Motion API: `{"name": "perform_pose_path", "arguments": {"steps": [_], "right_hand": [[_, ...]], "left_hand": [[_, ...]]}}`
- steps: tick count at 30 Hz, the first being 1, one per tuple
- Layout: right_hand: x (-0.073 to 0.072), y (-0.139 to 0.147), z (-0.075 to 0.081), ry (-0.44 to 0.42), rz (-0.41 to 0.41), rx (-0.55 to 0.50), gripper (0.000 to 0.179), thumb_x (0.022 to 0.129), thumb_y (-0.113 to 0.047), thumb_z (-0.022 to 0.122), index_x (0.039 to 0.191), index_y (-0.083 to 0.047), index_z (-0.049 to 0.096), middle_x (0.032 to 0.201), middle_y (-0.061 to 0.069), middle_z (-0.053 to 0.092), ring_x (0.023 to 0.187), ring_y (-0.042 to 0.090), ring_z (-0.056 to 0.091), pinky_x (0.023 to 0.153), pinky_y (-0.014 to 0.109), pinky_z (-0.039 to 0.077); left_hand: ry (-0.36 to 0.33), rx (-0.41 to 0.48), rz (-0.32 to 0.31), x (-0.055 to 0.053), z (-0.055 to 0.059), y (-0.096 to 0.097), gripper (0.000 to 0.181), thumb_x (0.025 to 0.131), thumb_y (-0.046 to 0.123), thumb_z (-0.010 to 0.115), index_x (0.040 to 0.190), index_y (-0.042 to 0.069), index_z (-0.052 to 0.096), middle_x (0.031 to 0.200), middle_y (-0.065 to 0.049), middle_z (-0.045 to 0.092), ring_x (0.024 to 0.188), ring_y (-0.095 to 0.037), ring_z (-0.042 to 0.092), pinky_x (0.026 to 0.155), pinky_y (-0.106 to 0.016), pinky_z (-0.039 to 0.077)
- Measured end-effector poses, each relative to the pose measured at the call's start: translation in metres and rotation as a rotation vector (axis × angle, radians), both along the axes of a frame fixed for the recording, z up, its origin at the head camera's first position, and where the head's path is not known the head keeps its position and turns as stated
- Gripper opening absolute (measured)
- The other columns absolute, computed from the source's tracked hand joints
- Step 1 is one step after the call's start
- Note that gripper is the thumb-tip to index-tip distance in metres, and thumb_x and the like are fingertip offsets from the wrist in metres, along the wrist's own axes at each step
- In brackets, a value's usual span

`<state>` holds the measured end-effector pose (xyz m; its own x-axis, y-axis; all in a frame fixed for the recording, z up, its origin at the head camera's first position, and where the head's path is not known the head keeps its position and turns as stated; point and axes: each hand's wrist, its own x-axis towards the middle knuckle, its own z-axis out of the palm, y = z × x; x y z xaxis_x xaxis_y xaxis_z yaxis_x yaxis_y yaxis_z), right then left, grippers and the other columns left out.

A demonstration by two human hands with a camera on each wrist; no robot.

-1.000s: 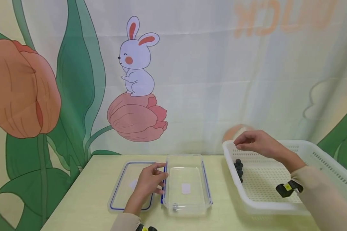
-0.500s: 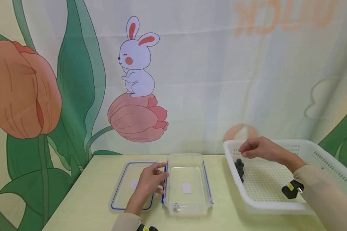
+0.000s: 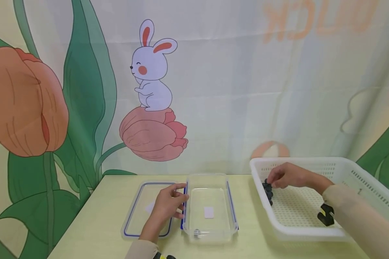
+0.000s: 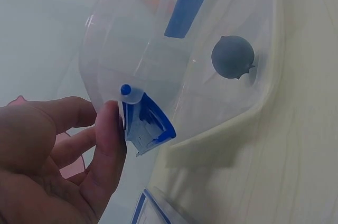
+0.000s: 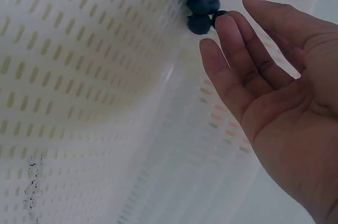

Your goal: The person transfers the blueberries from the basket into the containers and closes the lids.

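My left hand [image 3: 166,203] holds the left side of a clear food container [image 3: 231,208], its thumb tip at the rim. In the left wrist view one fingertip lies against a blue latch [image 4: 150,123] that hangs unfastened. A blueberry [image 4: 233,57] sits inside the container near one end. My right hand [image 3: 288,175] reaches down into a white perforated basket [image 3: 278,225], its fingertips right at a cluster of blueberries [image 3: 268,192] along the left wall. In the right wrist view its fingers are extended, slightly bent, beside the blueberries [image 5: 199,5].
The container's clear lid [image 3: 137,216] with a blue seal lies flat on the pale table [image 3: 94,230], left of the container and partly under my left forearm. A printed curtain [image 3: 220,108] hangs behind the table. The basket's raised rim surrounds the right hand.
My right hand has moved down from above the basket's rim to the blueberries. The left hand and the container have stayed in place.
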<state>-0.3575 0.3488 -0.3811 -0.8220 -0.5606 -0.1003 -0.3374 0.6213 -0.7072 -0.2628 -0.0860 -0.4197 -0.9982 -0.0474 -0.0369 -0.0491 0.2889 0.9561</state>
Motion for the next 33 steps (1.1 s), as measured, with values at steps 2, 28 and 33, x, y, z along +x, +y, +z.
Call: {"name": "perform_pose_path", "arguments": {"steps": [2, 28, 33], "right_hand": [[-0.001, 0.000, -0.004, -0.006, 0.012, 0.009, 0.011, 0.095, 0.001, 0.072, 0.105, 0.005, 0.074, 0.088, 0.008, 0.070, 0.074, 0.017, 0.057, 0.064, 0.031, 0.051], [0.015, -0.009, -0.017, -0.031, 0.065, 0.059, 0.007, 0.090, 0.007, 0.074, 0.095, 0.006, 0.069, 0.083, 0.006, 0.071, 0.065, 0.014, 0.051, 0.057, 0.028, 0.045], [0.017, -0.007, -0.013, 0.003, 0.039, 0.089, 0.010, 0.092, 0.001, 0.075, 0.101, 0.004, 0.073, 0.088, 0.005, 0.074, 0.072, 0.016, 0.059, 0.063, 0.029, 0.052]], "left_hand": [[0.004, 0.000, -0.002, 0.000, 0.000, 0.000, 0.046, 0.099, 0.010, 0.074, 0.144, 0.007, 0.065, 0.099, -0.011, 0.064, 0.071, -0.020, 0.066, 0.053, -0.031, 0.062], [0.014, 0.000, -0.005, 0.004, -0.003, -0.003, 0.046, 0.099, 0.009, 0.074, 0.144, 0.007, 0.065, 0.098, -0.011, 0.063, 0.071, -0.020, 0.066, 0.053, -0.031, 0.062], [0.012, -0.002, -0.008, 0.005, -0.004, -0.003, 0.046, 0.099, 0.010, 0.075, 0.144, 0.008, 0.065, 0.099, -0.011, 0.063, 0.071, -0.020, 0.066, 0.053, -0.031, 0.062]]}}
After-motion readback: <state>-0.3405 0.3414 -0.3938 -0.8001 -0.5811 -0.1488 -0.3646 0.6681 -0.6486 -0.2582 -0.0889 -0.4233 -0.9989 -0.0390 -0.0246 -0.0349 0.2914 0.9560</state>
